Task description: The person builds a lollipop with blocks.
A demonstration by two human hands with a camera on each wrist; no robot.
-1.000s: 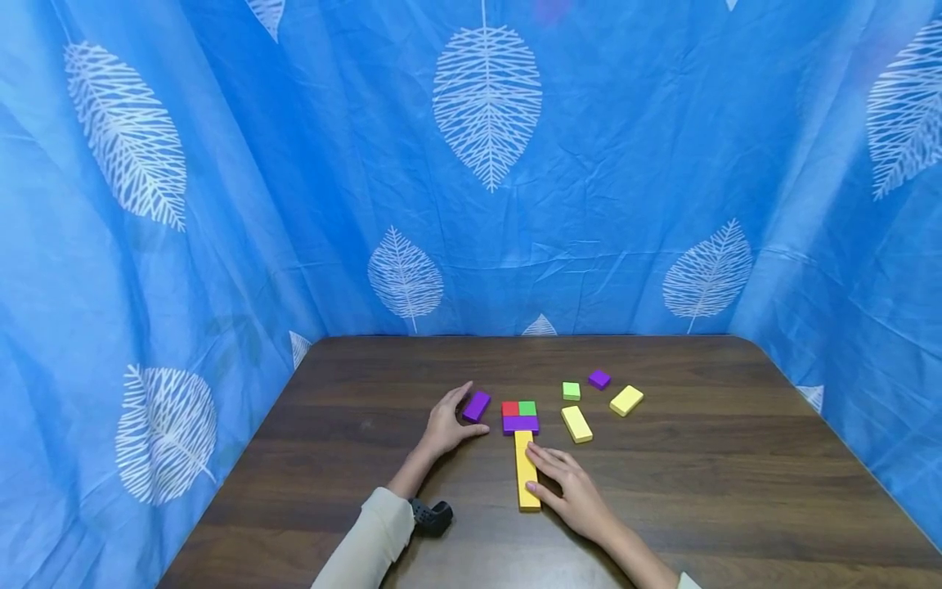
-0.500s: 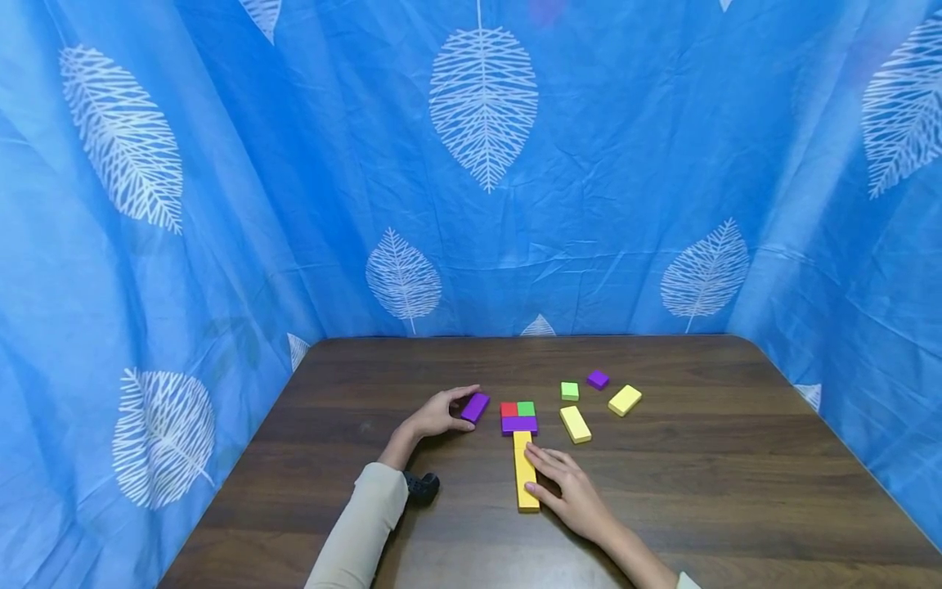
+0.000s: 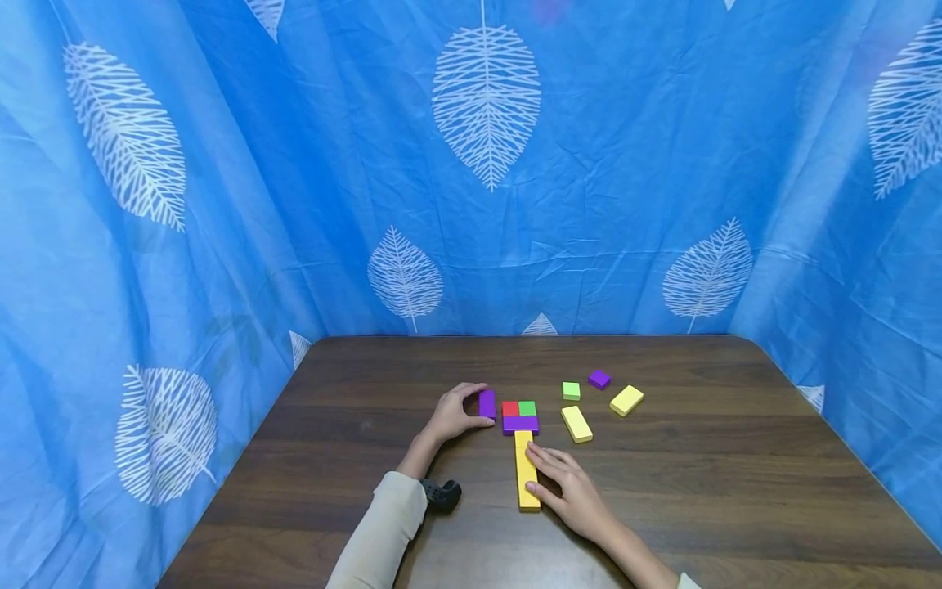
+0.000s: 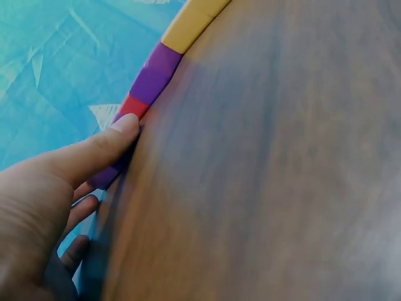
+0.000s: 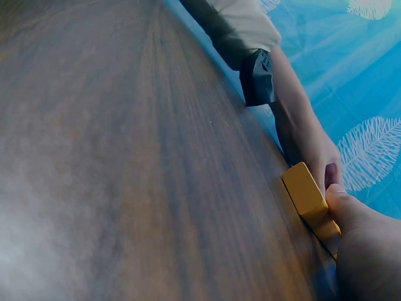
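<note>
Now pinching a purple block [image 3: 487, 406] in the left hand [image 3: 447, 417], just left of the red block [image 3: 510, 408]. With the right hand [image 3: 576, 496], fingers loose, touching the yellow strip [image 3: 524, 470]. Could knock the red block crooked if pushed in too fast.

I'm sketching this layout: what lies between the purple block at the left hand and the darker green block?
The red block, in the head view: it touches the darker green block, with a narrow gap to the purple block.
</note>
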